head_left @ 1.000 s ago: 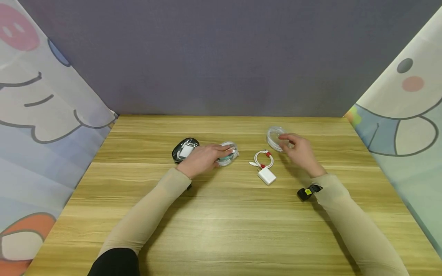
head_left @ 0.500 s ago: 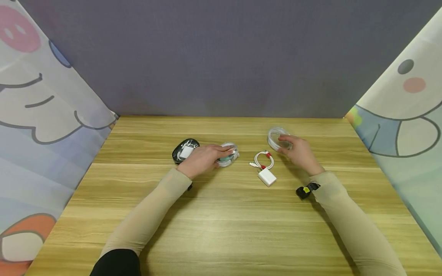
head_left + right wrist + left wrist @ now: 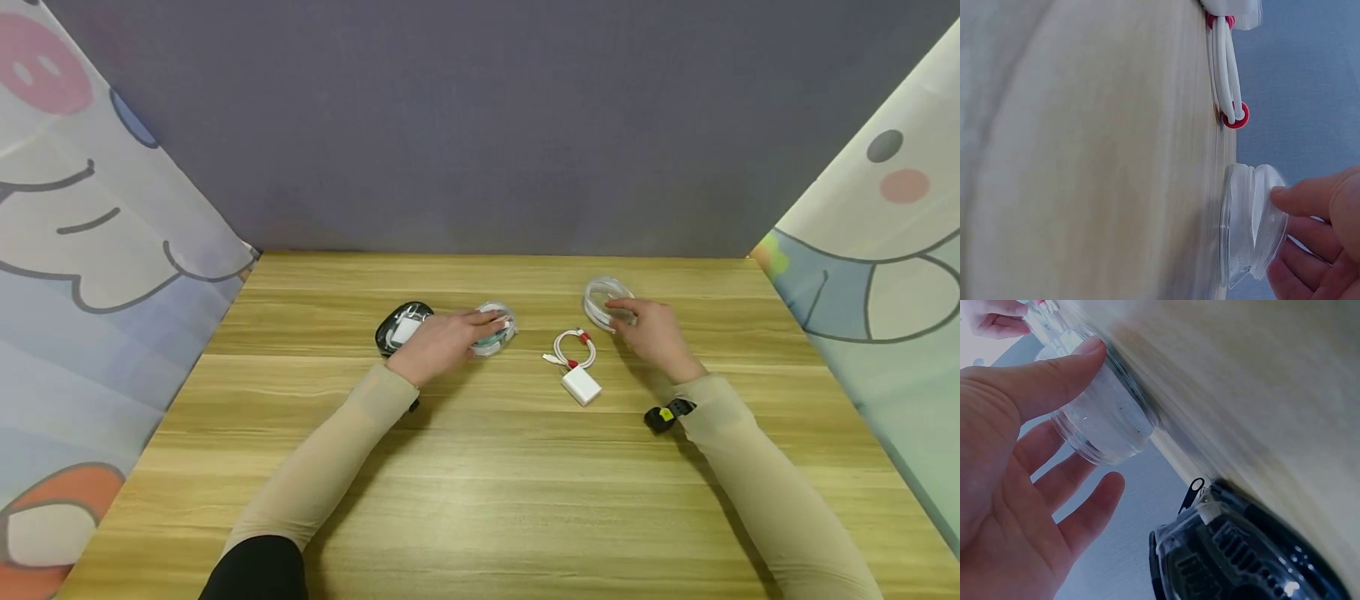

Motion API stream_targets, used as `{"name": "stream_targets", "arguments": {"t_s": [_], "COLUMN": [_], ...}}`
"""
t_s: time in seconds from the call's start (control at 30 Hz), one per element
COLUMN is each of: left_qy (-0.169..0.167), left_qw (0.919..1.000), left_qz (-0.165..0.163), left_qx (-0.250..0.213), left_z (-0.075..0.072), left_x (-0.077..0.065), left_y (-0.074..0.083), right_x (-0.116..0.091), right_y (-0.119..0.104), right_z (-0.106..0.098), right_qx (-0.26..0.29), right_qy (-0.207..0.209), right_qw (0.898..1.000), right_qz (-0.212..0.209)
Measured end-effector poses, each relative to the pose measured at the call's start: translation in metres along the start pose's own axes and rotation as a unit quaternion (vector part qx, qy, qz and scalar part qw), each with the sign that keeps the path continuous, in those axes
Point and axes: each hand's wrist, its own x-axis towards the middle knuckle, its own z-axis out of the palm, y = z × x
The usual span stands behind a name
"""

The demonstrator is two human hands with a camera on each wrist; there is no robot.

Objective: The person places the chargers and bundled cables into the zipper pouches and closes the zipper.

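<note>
My left hand [image 3: 442, 342] grips a clear round case [image 3: 501, 340] with a teal patch and white contents, left of the table's middle. The left wrist view has the thumb against this clear case [image 3: 1110, 419], and fingers reach round its far side. At the right my right hand [image 3: 652, 333] holds a second clear round case [image 3: 597, 310]. In the right wrist view the thumb presses on that case [image 3: 1241, 231], which stands close to the tabletop, with fingers behind it. White material shows inside it, its kind unclear.
Between the hands lie a coiled white cable [image 3: 557, 343] with red ties and a white charger plug [image 3: 581, 386]. A black zip case [image 3: 388, 333] with a clear window and a white block inside sits beside the left hand. A grey panel [image 3: 480, 125] borders the wooden table's back.
The left clear case has shifted slightly away from me and turned a little in the left hand. The right fingers have moved only a little on their case.
</note>
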Motion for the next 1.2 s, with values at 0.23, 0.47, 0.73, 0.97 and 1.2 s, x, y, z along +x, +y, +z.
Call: {"name": "stream_targets", "arguments": {"t_s": [0.23,0.47,0.73,0.97,1.2], "left_qy": [-0.015,-0.024,0.020,0.044,0.023], "left_qw": [0.9997,0.9982,0.9943,0.9910,0.9881], "left_qz": [-0.005,-0.010,-0.007,0.012,0.015], "left_qx": [-0.021,-0.054,-0.104,-0.126,-0.151], "left_z": [0.002,-0.002,-0.007,-0.007,-0.007], "left_x": [0.001,0.004,0.011,0.025,0.042], "left_y": [-0.002,0.000,0.008,0.014,0.023], "right_x": [-0.001,-0.005,-0.007,-0.010,-0.010], "right_y": [0.002,0.003,0.004,0.004,0.005], "right_z": [0.002,0.002,-0.002,-0.005,-0.004], "right_qx": [0.001,-0.003,0.017,0.028,0.053], "right_qy": [0.018,0.054,0.073,0.081,0.102], "right_qw": [1.000,0.998,0.997,0.996,0.993], "right_qz": [-0.016,-0.039,-0.036,-0.025,-0.011]}}
